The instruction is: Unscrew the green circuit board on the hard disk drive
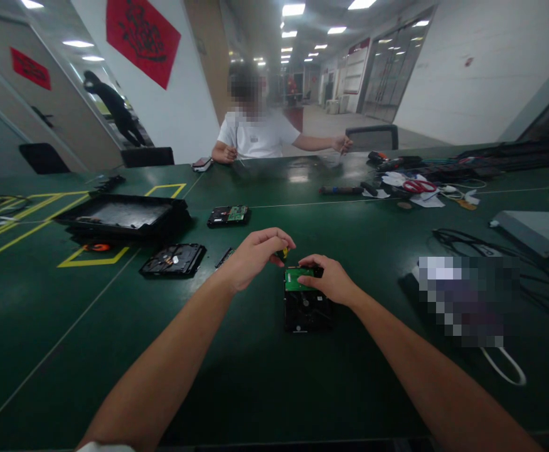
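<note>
A black hard drive [306,314] with a green circuit board [293,280] at its far end lies on the table in front of me. My right hand [327,279] grips the drive's far right part, with the thumb on the green board and the fingers over the far edge. Just beyond the drive's far left corner, my left hand [261,254] pinches a small yellow-and-black thing [285,252], mostly hidden by the fingers. Close by my left wrist lies a thin, dark part [224,257], partly covered by the hand.
On the left are an opened drive casing [173,260], another hard drive [228,215] and a black tray [128,213]. To the right are a blurred-out object [462,301], cables and a grey box [538,232]. A person [258,132] sits across the green table [236,376].
</note>
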A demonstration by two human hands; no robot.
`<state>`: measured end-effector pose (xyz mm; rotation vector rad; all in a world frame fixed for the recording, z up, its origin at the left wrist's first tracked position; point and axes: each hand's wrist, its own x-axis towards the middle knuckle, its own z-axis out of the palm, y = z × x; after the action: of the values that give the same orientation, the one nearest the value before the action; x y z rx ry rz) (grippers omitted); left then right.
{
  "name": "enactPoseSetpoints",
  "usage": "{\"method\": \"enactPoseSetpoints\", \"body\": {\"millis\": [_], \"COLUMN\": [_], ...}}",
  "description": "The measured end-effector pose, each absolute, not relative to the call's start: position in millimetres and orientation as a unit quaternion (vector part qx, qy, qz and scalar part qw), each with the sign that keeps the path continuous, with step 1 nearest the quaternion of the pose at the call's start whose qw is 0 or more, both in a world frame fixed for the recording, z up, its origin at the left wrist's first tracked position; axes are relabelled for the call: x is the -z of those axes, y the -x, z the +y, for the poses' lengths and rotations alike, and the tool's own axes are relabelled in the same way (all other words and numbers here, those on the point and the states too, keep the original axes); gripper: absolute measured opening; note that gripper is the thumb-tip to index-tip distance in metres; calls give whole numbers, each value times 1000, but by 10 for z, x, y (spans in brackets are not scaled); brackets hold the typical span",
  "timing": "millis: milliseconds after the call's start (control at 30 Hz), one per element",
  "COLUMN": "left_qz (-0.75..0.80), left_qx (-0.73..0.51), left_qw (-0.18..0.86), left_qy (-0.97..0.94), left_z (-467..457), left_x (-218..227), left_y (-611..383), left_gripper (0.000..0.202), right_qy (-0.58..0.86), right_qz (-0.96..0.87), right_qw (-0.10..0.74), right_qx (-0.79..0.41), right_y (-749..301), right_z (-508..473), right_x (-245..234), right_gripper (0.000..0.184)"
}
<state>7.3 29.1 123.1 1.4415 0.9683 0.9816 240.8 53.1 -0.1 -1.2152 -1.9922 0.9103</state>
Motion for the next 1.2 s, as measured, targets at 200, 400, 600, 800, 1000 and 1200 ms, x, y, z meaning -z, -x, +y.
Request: {"method": "enactPoseSetpoints", "body": {"millis": [200,400,600,800,1000,1200], "left_qz": [410,386,371,402,399,381], "left_qx": [-407,-416,-437,-431,-421,-422], "left_qw": [546,603,611,542,562,612], "left_qy": [-607,-561,-546,-600,-590,-549], "left_z": [285,270,277,305,283,264], "left_x": [-1247,-1232,-1207,-1221,-1240,-1234], "left_y": [-78,-90,-82,-64,-76,-90], "left_gripper": [16,20,15,15,16,16], "right_qy": [461,462,461,461,465,459], "right_qz": [-760,-759,-757,-755,-757,-758], "right_qw": [306,305,306,308,306,307], "right_qx": [-342,-344,-348,-350,-342,-347], "right_y": [-2413,-2405,-2406,-2406,-2403,-2409], "right_z": [526,510,518,528,523,514], "right_x": [-13,-45,-29,-10,-19,-32], "right_gripper": [36,36,35,36,36,36]}}
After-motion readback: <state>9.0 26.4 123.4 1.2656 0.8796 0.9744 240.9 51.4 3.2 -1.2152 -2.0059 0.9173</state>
